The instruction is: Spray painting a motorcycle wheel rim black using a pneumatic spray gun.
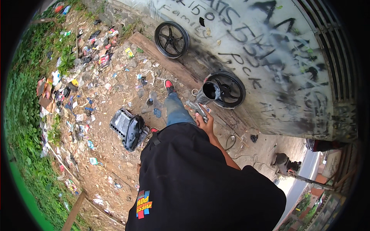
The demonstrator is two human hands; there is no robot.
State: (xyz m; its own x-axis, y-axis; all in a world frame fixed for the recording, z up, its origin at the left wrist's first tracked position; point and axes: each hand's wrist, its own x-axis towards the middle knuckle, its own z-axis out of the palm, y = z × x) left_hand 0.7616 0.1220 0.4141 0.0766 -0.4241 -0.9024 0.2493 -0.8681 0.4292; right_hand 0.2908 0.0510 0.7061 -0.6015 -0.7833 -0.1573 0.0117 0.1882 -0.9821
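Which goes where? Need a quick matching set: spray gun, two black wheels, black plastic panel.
1 spray gun
2 far wheel
3 near wheel
4 black plastic panel

A flat on the dirt by the shoe
B leaning on the wall, apart from the gun
C in the right hand
D right behind the gun's cup

Pairs: 1-C, 2-B, 3-D, 4-A

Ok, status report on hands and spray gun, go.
Right hand gripping spray gun, cup open. Left hand out of view. Black wheel against wall just beyond.
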